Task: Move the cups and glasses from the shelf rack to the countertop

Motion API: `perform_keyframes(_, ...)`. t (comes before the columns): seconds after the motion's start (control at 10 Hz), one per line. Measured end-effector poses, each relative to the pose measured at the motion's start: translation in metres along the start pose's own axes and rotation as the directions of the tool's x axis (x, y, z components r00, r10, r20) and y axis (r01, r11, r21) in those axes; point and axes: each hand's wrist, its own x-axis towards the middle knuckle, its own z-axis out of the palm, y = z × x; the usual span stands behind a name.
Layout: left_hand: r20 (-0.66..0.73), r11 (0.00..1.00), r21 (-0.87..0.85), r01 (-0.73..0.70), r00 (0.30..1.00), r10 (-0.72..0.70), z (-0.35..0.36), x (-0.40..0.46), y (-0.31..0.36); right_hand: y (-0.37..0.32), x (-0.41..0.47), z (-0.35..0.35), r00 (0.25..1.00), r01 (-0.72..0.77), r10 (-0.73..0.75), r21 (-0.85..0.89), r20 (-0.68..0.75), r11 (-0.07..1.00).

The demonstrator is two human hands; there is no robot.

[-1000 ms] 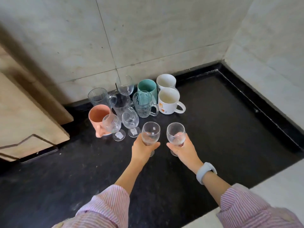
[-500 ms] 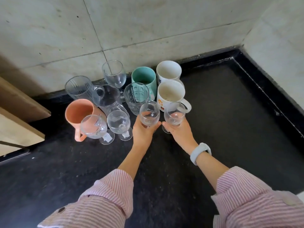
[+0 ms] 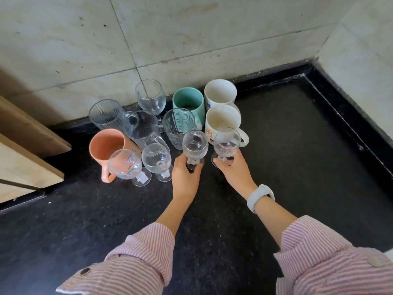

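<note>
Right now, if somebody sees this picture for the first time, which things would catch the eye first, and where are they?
First the two hands in the middle: the left hand and the right hand each hold a wine glass by its stem, low over the black countertop. Behind them a tight group of cups and glasses stands against the tiled wall, where the orange cup at the left and the teal mug at the back stand out among clear glass.

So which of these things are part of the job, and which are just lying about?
Part of the job:
- wine glass held by left hand
- wine glass held by right hand
- other glasses, e.g. ribbed tumbler
- peach mug, teal mug, white mugs
- countertop

Lying about:
- wooden boards
- wristband
</note>
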Motion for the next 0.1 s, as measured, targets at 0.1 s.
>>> perform_keyframes(0.1, 0.026, 0.953, 0.287, -0.098, 0.995, 0.095, -0.0054, -0.0247, -0.0130, -0.0061, -0.0130, -0.0072, 0.996, -0.047, 0.036, -0.133, -0.081, 0.990)
